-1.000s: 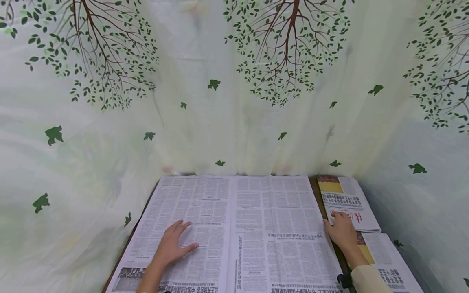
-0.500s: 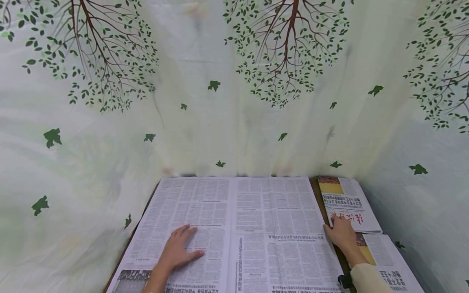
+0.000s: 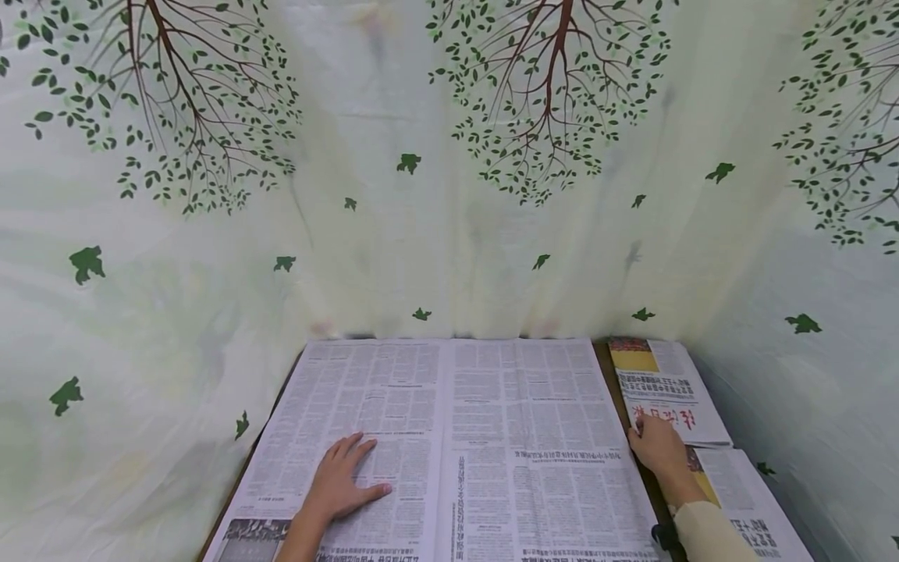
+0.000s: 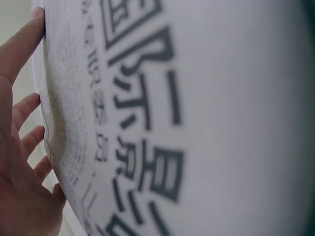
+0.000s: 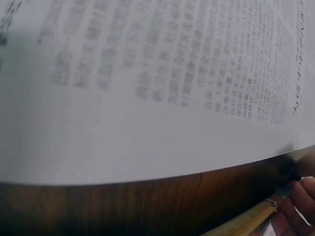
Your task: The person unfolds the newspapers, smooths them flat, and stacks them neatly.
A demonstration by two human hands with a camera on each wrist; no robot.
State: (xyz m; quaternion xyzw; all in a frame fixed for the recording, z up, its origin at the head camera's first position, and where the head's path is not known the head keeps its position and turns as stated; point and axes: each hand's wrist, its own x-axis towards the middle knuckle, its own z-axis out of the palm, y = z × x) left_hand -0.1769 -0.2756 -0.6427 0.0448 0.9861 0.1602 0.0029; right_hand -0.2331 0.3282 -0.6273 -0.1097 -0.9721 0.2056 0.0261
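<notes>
A large newspaper [image 3: 520,421] lies spread across the table. My left hand [image 3: 344,480] rests on its left page with the fingers spread. In the left wrist view those fingertips [image 4: 35,101] touch the paper near big printed characters. At the right edge of the spread sheet, my right hand [image 3: 660,453] lies over the near left corner of a folded newspaper [image 3: 670,390] with a red masthead. Its fingers look bent, with the thumb close to the spread sheet's edge. In the right wrist view only part of this hand [image 5: 298,196] shows, and whether it pinches paper is unclear.
Another folded newspaper [image 3: 747,499] lies nearer on the right, partly behind the right sleeve. A strip of brown wooden table [image 3: 609,371] shows between the spread sheet and the folded papers. A curtain [image 3: 449,257] printed with trees and leaves hangs behind and on both sides.
My left hand has slid slightly right over the page, then stayed. The right thumb has drawn in toward its bent fingers. The newspapers lie as before.
</notes>
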